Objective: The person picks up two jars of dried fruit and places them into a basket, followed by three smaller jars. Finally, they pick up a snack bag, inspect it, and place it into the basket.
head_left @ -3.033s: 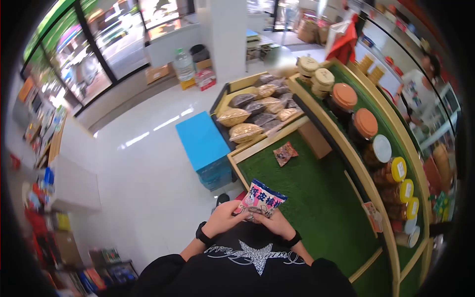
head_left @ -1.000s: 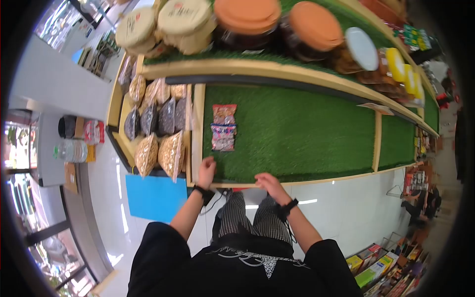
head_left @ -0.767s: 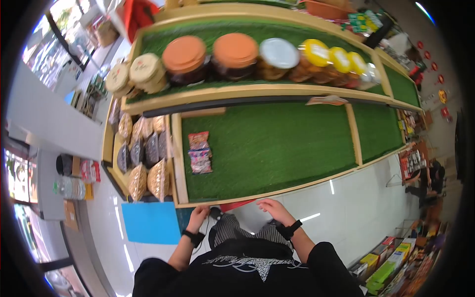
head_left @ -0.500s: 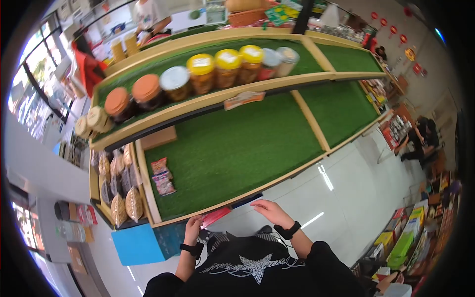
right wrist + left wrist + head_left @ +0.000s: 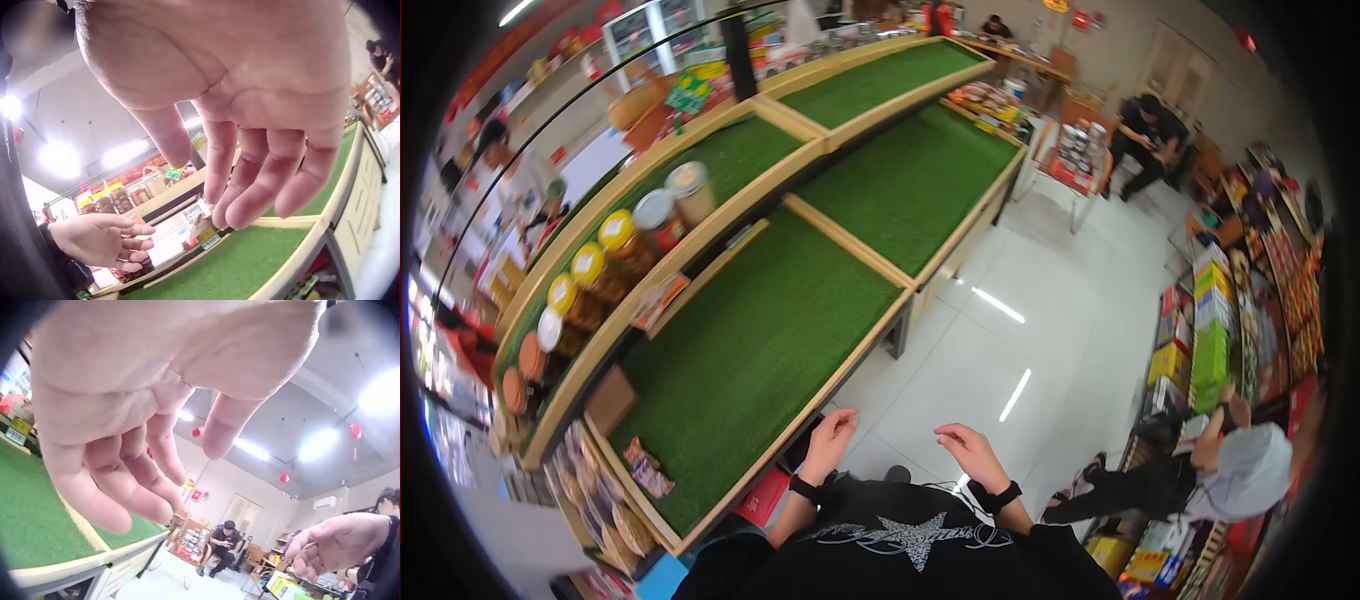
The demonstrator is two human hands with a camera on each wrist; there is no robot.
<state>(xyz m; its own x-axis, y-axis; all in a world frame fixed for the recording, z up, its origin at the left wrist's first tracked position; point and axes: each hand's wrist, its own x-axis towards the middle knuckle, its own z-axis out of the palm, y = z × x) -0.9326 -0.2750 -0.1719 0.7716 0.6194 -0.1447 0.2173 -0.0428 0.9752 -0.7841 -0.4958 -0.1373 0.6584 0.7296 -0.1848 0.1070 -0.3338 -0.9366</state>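
My left hand (image 5: 828, 447) is in front of my body with its fingers loosely bent and holds nothing. To its right, my right hand (image 5: 972, 456) is relaxed too, its fingers apart and its palm bare in the right wrist view. Both hands are over the floor, just outside the front rim of a wooden display stand lined with green turf (image 5: 740, 345). Two small snack packets lie side by side at the stand's near left end: a reddish one (image 5: 637, 453) and a pink-and-blue one (image 5: 654, 482).
Lidded jars (image 5: 617, 232) line the upper tier, and bags of nuts (image 5: 628, 528) fill the bin at the left end. Across the pale tiled floor (image 5: 960, 350), a crouching person (image 5: 1235, 475) is beside shelves of goods (image 5: 1210, 340). Another person (image 5: 1142, 140) sits farther back.
Both hands held the pink-and-blue snack packet at first; it now lies on the turf beside the reddish one. The hands have drawn back from the stand, and the head view has swung right.
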